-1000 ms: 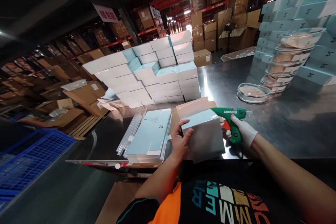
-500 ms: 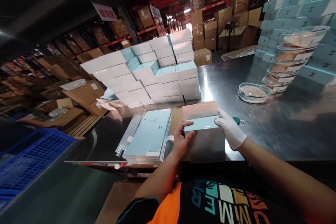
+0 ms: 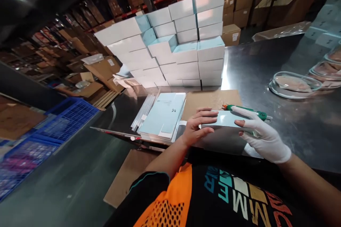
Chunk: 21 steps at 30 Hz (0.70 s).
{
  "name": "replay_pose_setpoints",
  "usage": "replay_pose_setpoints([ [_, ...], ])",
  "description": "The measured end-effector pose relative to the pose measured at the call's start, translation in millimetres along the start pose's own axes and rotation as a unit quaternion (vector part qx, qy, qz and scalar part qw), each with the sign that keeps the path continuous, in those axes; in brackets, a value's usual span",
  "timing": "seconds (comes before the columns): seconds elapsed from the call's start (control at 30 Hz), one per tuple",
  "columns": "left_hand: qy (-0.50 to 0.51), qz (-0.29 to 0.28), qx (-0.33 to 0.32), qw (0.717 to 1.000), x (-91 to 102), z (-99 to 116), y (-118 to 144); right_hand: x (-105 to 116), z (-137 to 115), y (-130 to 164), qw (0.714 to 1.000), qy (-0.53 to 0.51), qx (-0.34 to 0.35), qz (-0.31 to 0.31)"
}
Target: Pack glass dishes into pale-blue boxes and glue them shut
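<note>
Both hands are clamped on the pale blue box (image 3: pixel 226 118) at the near edge of the desk (image 3: pixel 293 120): bare left hand (image 3: pixel 198 127) pressing its left end, gloved right hand (image 3: pixel 262 136) gripping its right. Just beyond lies the green glue gun (image 3: pixel 249 110) on brown cardboard (image 3: pixel 210 98). Left, flat blue sleeves (image 3: pixel 163 115); far, stacked boxes (image 3: pixel 181 46); right, clear dishes (image 3: pixel 294 84).

Single head-worn view looks forward and down, close over the steel table (image 3: pixel 266 64).
</note>
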State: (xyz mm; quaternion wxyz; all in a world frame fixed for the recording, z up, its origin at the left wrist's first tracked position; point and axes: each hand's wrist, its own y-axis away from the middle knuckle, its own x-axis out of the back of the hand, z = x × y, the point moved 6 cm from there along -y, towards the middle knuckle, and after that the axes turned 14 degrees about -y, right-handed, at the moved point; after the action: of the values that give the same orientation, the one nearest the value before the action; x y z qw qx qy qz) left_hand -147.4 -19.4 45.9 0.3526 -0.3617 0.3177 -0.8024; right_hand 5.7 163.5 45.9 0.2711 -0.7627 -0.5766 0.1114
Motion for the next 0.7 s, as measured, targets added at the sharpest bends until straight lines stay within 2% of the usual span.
replay_pose_setpoints([
  [0.1,-0.005,-0.021,0.075,0.997,1.6,3,-2,-4,-9,-3,0.999,0.014,-0.029,0.015],
  [0.23,-0.008,-0.046,0.119,0.992,-3.0,4,-1,-5,-16,-4,1.000,0.023,0.004,0.008],
  [0.3,0.010,-0.022,0.134,0.991,-6.2,2,2,-3,-10,2,0.999,0.033,0.009,0.016],
  [0.4,0.082,0.072,0.187,0.976,-11.3,-14,17,4,17,13,0.992,0.090,-0.049,0.080],
  [0.43,0.115,0.092,0.211,0.966,-15.5,-23,24,8,28,16,0.984,0.108,-0.084,0.110],
  [0.53,0.197,0.089,0.313,0.925,-35.4,-54,45,27,50,21,0.954,0.105,-0.166,0.227],
  [0.6,0.228,0.081,0.391,0.888,-49.4,-69,58,42,51,21,0.935,0.079,-0.190,0.289],
  [0.7,0.308,0.031,0.466,0.829,-79.5,-74,67,56,37,16,0.922,0.071,-0.206,0.319],
])
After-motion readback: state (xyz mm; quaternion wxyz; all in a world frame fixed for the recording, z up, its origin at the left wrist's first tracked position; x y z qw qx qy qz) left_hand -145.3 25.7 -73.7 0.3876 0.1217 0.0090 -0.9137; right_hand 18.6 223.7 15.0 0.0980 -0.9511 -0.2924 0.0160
